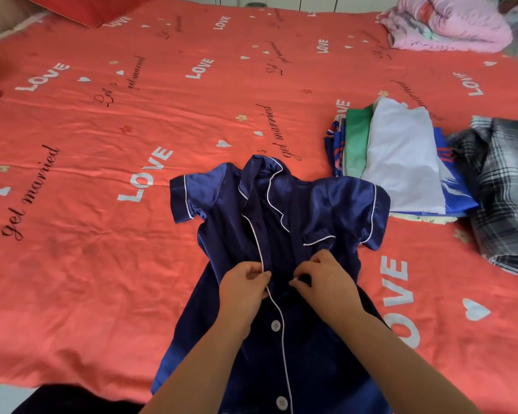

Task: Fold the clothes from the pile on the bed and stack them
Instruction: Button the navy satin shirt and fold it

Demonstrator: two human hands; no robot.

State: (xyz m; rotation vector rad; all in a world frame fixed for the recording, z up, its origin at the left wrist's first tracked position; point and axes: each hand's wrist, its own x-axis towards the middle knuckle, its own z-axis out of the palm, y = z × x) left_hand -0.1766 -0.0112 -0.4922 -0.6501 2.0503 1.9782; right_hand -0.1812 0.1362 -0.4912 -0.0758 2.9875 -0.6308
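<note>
Our left hand (245,283) and right hand (326,277) sit close together, each pinching a front edge of the blue shirt (222,189), flat on the bed (72,130). It is not folded yet. A folded stack (401,156) sits just beside it, and checked clothes (506,189) look left to do.

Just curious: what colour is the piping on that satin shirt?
White piping on the navy blue satin shirt; head view.

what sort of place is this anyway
Most likely a home bedroom. The surface is a bed under a red bedspread printed with LOVE, with a red pillow at its far left and a bundled pink quilt at far right. A navy pyjama shirt lies spread beside folded clothes.
</note>
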